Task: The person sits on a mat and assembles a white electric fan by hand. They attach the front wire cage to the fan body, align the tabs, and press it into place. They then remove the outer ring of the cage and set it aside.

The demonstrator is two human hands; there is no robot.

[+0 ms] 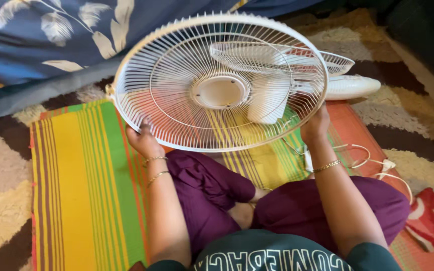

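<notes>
Both hands clamp the white fan guard (219,83), held over the lap above the striped mat (81,185): left hand (144,140) at rim 7 o'clock, right hand (316,125) at 4 o'clock. Blades (262,85) sit behind it. Best keep the grip even and the rim level; mind the white cord (362,160) at right.

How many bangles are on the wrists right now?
3: two thin gold bangles on the left wrist below the left hand, one gold bracelet on the right wrist. None looks hidden.
</notes>
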